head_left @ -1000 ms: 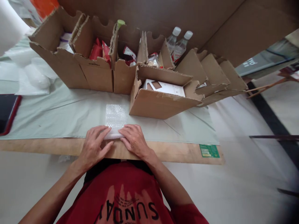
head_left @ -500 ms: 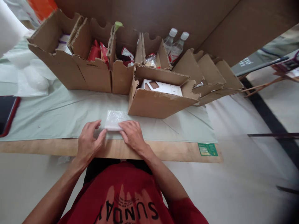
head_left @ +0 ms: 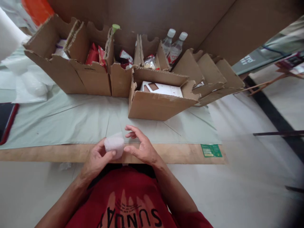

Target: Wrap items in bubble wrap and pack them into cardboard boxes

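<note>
A small white bubble-wrap packet (head_left: 114,144) is held up over the table's front edge. My left hand (head_left: 97,159) grips it from the left, thumb across its near face and fingers behind. What is inside the wrap cannot be made out. Just to the right of the packet is my right hand (head_left: 141,145), its thumb and fingers apart and nothing between them. The right thumb tip comes very near the packet; whether it touches cannot be told.
Behind stand cardboard bins (head_left: 93,77) with red packets and other goods. A nearer bin (head_left: 159,106) holds a white box (head_left: 166,89). Two bottles (head_left: 175,49) rise behind. Bubble wrap (head_left: 33,82) and a phone (head_left: 7,118) lie left, a green card (head_left: 211,150) right.
The packet has come off the cloth and towards my body, now in my left hand and looking more folded. My right hand has let go of it and moved slightly right.
</note>
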Tool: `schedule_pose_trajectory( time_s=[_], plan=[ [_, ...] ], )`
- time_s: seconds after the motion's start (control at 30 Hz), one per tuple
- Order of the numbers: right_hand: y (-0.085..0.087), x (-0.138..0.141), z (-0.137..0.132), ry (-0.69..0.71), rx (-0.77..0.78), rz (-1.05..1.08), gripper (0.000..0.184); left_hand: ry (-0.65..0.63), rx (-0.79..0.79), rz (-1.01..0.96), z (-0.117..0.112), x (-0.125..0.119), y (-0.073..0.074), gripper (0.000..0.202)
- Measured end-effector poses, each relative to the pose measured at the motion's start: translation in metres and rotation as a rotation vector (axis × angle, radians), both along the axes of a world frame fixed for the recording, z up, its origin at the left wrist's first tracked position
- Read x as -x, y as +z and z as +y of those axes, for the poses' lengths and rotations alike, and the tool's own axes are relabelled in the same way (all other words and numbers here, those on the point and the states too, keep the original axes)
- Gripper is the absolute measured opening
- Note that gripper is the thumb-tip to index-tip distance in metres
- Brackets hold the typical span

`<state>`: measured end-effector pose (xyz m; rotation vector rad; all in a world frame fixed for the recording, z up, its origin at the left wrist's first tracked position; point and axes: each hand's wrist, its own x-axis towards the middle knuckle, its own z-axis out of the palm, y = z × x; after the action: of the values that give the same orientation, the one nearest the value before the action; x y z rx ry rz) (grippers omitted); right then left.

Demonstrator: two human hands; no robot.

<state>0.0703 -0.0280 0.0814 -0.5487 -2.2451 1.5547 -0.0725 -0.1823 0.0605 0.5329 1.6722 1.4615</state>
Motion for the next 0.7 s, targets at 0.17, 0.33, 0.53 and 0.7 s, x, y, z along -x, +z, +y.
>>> schedule_pose_trajectory(
  time_s=[0.17,0.33,0.53,0.7],
  plan=[
    [0.018,-0.008,0.003,0.097,-0.1,-0.08,0.028,-0.265,0.03,0.207,0.003,-0.003,0.016,0.029],
    [0.028,-0.022,0.007,0.061,-0.213,-0.201,0.029,-0.43,0.072,0.108,0.01,-0.01,0.014,0.039],
    [0.092,-0.05,0.049,0.187,-0.395,-0.201,0.019,-0.587,-0.127,0.129,0.025,0.012,0.034,0.052],
    [0.149,-0.035,0.117,-0.2,-0.183,0.13,0.032,-0.151,-0.231,0.107,0.067,0.039,0.024,0.044]
  ],
)
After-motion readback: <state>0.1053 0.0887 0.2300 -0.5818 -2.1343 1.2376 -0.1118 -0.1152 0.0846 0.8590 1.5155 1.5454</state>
